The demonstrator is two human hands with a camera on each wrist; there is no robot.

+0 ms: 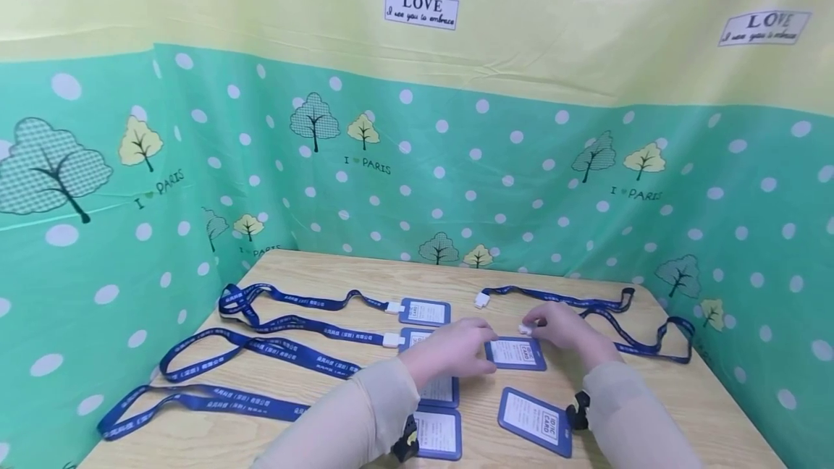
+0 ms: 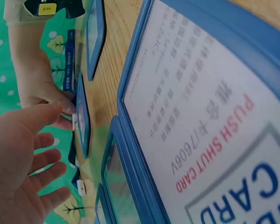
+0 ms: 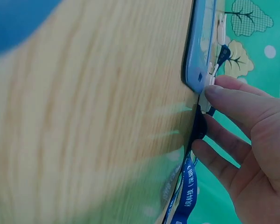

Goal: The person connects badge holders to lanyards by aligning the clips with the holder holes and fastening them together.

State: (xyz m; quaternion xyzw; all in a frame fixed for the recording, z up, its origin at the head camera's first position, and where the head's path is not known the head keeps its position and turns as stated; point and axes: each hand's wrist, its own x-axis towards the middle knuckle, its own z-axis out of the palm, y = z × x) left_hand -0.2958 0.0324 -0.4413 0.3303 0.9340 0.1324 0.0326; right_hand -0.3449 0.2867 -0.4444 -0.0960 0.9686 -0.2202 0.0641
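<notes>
Sleeves (image 1: 635,415) foremost, a white clip (image 3: 205,99) sits within the right grip (image 1: 568,331).

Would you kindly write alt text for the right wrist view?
A right hand pinches a white clip on a blue lanyard beside a blue card holder on a wooden table. Green cloth printed with trees and pale dots hangs behind.

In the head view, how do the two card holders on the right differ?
The far holder lies nearly level; the near holder slants down to the right. The far holder is between the left hand and right hand; the near holder lies below both. Both are blue-framed and show the words ID/IC CARD.
</notes>
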